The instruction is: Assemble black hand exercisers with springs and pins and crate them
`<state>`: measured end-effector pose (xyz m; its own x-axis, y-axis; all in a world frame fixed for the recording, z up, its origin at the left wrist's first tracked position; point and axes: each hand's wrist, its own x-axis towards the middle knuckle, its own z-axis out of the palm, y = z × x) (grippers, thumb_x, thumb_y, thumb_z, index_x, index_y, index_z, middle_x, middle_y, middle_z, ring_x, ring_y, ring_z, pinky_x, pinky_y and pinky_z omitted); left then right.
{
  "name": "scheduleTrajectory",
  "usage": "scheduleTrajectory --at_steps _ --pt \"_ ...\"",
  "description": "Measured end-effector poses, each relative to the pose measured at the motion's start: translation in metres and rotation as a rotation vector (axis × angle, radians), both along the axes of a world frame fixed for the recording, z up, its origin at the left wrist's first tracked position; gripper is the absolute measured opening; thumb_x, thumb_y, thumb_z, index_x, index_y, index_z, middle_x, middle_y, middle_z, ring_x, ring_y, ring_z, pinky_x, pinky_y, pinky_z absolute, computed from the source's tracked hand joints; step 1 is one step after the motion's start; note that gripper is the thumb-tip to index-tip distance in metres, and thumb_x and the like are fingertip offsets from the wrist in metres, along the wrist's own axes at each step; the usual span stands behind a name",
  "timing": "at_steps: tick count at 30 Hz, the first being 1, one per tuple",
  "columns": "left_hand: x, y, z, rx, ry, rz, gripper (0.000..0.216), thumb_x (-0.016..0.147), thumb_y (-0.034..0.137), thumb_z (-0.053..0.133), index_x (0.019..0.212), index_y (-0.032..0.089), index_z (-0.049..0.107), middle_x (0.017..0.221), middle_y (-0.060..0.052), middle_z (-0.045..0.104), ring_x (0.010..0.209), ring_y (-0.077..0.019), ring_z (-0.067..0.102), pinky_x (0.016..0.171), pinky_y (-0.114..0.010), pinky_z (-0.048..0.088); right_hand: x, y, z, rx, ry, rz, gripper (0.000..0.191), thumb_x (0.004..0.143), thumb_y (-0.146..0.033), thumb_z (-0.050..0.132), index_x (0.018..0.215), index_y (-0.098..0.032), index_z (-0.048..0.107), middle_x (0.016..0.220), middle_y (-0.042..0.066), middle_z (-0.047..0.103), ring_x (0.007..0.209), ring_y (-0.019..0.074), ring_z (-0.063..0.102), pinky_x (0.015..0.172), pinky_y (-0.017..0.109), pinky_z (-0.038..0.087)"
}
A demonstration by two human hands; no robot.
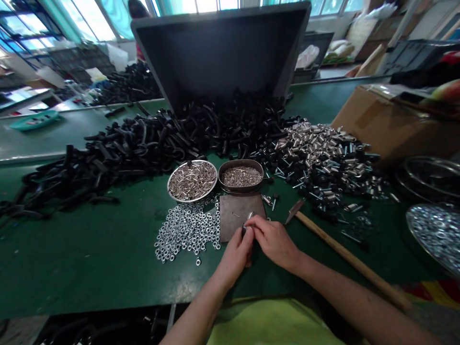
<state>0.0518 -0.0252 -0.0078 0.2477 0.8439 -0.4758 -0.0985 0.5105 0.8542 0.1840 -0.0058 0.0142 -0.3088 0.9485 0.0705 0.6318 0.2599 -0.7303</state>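
Note:
Over the front edge of a square steel plate [237,208], my two hands meet. My left hand [234,253] is closed around a small black part [244,230], mostly hidden by the fingers. My right hand [275,242] pinches at the same part from the right; its fingertips are beside a short silver metal piece [250,215]. Whether that piece is joined to the black part I cannot tell. A thin pin [235,214] lies on the plate. Right of my right hand rests a hammer [338,242] with a wooden handle.
Behind the plate stand a round dish of pins [192,197] and an oval tin of tiny metal parts [220,179]. Metal rings [187,230] lie loose at left. Black curved parts [143,139] spill from a tipped grey bin [223,52]. Silver-ended parts [319,143] and a cardboard box [398,124] are at right.

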Motion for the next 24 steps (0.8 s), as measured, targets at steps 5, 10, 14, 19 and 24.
scheduleTrajectory --at_steps 5,10,14,19,24 --pt "-0.008 -0.001 0.005 -0.053 -0.055 -0.089 0.048 0.074 0.064 0.057 0.085 0.019 0.047 0.058 0.008 0.034 0.045 -0.0046 0.028 0.039 -0.016 0.016 0.021 0.036 0.000 -0.101 -0.010 0.075 0.023 0.094 -0.029 0.039 0.086 -0.020 0.059 0.060 -0.004 0.060 0.056 0.0106 0.058 0.055 0.021 0.042" --pt "-0.009 0.001 0.006 -0.106 -0.227 0.025 0.050 0.072 0.064 0.060 0.084 0.016 0.051 0.063 0.005 0.041 0.048 -0.0042 0.030 0.039 -0.014 0.017 0.057 0.114 -0.017 0.113 -0.403 -0.326 0.020 0.086 -0.028 0.055 0.103 -0.019 0.059 0.100 0.009 0.064 0.094 0.0219 0.060 0.074 0.030 0.045" --pt "-0.012 0.009 0.002 -0.227 -0.347 0.193 0.063 0.074 0.075 0.045 0.082 0.013 0.055 0.064 0.001 0.047 0.047 -0.0050 0.033 0.037 -0.015 0.022 0.068 0.142 -0.028 0.108 -0.490 -0.383 0.021 0.082 -0.025 0.058 0.101 -0.015 0.061 0.099 0.014 0.062 0.095 0.0276 0.059 0.076 0.035 0.045" --pt "-0.025 0.024 -0.002 -0.345 -0.599 0.390 0.035 0.079 0.044 0.057 0.064 0.014 0.049 0.054 0.003 0.042 0.043 -0.0044 0.033 0.039 -0.015 0.025 0.071 0.116 -0.012 0.256 -0.393 -0.415 0.024 0.084 -0.016 0.049 0.105 -0.012 0.060 0.107 0.016 0.059 0.099 0.0283 0.057 0.085 0.040 0.045" --pt "-0.025 0.028 -0.003 -0.305 -0.711 0.405 0.025 0.078 0.030 0.051 0.058 0.015 0.048 0.047 0.003 0.036 0.042 -0.0061 0.033 0.041 -0.017 0.027 0.051 0.045 0.017 0.260 0.072 -0.126 0.017 0.083 -0.022 0.055 0.098 -0.021 0.062 0.104 0.008 0.062 0.091 0.0211 0.061 0.073 0.033 0.053"
